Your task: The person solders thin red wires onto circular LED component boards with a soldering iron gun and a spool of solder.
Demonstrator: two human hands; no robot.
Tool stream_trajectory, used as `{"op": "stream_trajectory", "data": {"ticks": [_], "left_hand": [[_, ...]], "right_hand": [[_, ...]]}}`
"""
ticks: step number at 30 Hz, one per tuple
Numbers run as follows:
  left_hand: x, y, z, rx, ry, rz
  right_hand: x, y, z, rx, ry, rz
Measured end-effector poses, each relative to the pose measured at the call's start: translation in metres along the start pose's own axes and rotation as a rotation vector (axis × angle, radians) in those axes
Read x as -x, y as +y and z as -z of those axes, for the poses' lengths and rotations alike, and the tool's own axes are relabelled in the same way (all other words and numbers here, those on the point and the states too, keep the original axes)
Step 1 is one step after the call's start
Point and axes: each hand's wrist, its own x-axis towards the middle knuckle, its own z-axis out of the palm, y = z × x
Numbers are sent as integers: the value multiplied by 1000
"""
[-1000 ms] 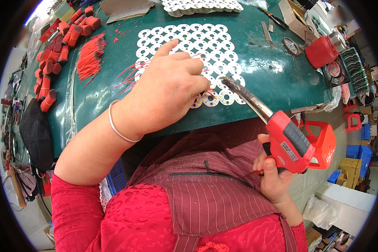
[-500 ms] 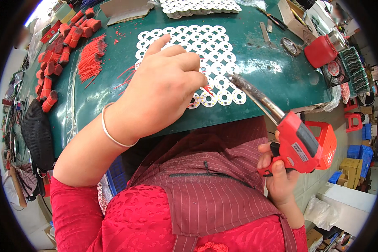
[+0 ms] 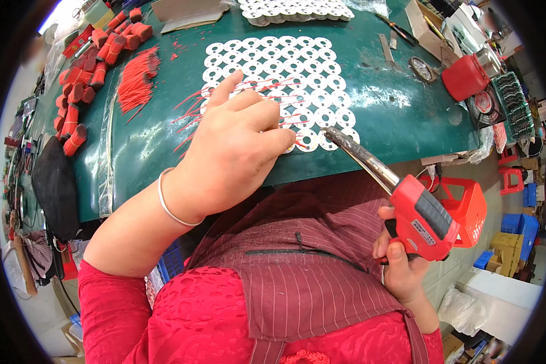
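A panel of white ring-shaped circuit boards (image 3: 270, 53) lies on the green tabletop, with several thin red wires across its left and middle rows. My left hand (image 3: 227, 148) is over the panel's near left part and hides some rings. Its thumb and a finger pinch a short red wire (image 3: 299, 144) at the nearest row, while the index finger points away. My right hand (image 3: 400, 270) grips the handle of a red soldering gun (image 3: 421, 218). The dark tip of the gun reaches the near row, just right of the pinched wire; whether it touches a ring is unclear.
Loose red wires (image 3: 138, 82) lie left of the panel, with tied wire bundles (image 3: 73, 115) beyond them. Another stack of white boards (image 3: 294, 13) is at the back. Pliers (image 3: 399, 31), a small round tin (image 3: 422, 70), a red container (image 3: 464, 76) and a fan (image 3: 484, 106) are at right.
The soldering gun's tip has come left and nearer to the wire in my left hand. My left hand has shifted slightly toward me, still pinching a wire.
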Motion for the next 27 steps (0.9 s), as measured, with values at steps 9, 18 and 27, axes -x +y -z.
{"op": "stream_trajectory", "data": {"ticks": [9, 18, 27], "left_hand": [[2, 3, -6, -43, 8, -24], [2, 4, -7, -24, 37, -35], [1, 5, -7, -21, 27, -22]], "right_hand": [[0, 6, 0, -9, -48, 82], [5, 9, 2, -34, -21, 20], [-1, 6, 0, 70, -91, 13]]}}
